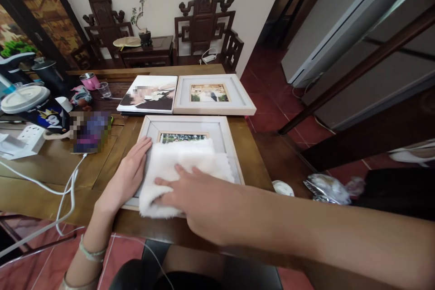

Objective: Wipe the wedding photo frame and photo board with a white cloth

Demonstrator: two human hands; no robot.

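A picture frame [234, 156] with a pale wooden edge and a wide light mat lies flat on the table near me. Over most of it is spread a white fluffy cloth [197, 156], which leaves only the top of the small photo [183, 137] showing. My right hand [190, 195] presses on the cloth from above with its fingers spread. My left hand [131, 172] rests along the frame's left side, fingers stretched out flat and touching its edge. Both hands lie open, neither gripping anything.
Behind lie a second framed photo [210, 108] and a white-edged portrait panel [146, 108]. A phone [91, 133] on a white cable [73, 186], a large dark cup [44, 115], a pink mug [89, 82] and a small glass [104, 90] stand left. Carved chairs [205, 22] line the wall.
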